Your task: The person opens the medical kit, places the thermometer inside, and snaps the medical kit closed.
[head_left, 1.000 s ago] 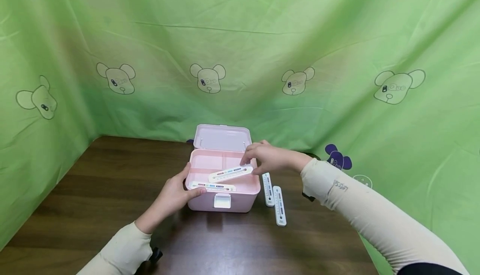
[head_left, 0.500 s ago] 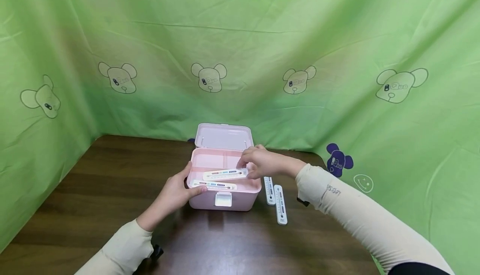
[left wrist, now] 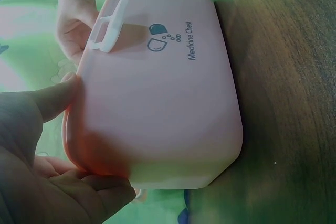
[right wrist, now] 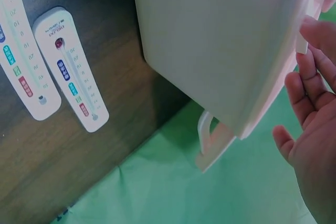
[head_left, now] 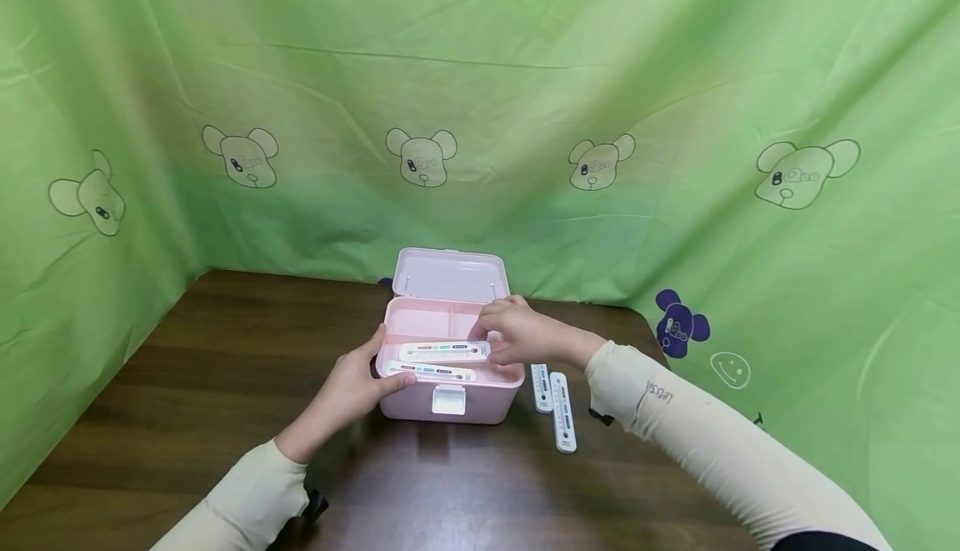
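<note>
Head: thermometer point(head_left: 441, 353) seemingly between right fingers point(head_left: 481, 328)

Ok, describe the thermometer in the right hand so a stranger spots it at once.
On the brown table stands an open pink box. Over its opening, the right hand pinches one end of a white thermometer. Unlike a second thermometer nearer the latch and two more on the table, it is in that hand.
</note>
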{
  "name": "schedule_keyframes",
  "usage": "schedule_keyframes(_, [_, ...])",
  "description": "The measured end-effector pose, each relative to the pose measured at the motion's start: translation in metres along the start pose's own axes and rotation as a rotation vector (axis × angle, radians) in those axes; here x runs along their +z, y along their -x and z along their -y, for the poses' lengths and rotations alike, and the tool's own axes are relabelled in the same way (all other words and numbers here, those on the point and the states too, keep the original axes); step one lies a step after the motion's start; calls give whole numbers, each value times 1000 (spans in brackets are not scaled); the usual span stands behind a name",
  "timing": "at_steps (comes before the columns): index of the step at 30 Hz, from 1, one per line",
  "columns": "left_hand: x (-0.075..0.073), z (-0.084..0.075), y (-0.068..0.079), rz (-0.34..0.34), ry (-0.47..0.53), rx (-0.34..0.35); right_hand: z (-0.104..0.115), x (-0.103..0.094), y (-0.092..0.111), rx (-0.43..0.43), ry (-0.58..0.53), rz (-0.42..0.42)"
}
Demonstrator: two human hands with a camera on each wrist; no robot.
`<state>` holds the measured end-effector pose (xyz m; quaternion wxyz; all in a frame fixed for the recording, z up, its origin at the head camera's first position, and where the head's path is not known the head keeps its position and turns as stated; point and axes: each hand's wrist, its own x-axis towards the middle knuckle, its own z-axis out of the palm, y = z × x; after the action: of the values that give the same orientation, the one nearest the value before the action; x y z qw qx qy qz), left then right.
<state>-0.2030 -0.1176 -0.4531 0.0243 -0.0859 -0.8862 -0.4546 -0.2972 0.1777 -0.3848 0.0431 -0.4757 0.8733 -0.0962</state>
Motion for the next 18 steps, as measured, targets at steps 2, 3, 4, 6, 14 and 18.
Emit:
schedule_keyframes(2, [0,0,0,2,5,-1,1,3,-1,-3,9,-16])
schedule_keyframes(3, [0,0,0,3,6,-1,2,4,-1,-3,11,-23])
schedule_keyframes(4, [-1,0,0,2,7,-1,3,4,-1,-8,12,-30])
schedule_keyframes(6, [-1,0,0,3,7,0,4,6,-2,-20,20,-42])
schedule_keyframes(14, [-1,1,-1,8,7,-7,9,14,-6,-37,66,-66])
schedule_keyframes(18, [-2,2,-1,10,13,-8,9,18,-8,-40,80,-68])
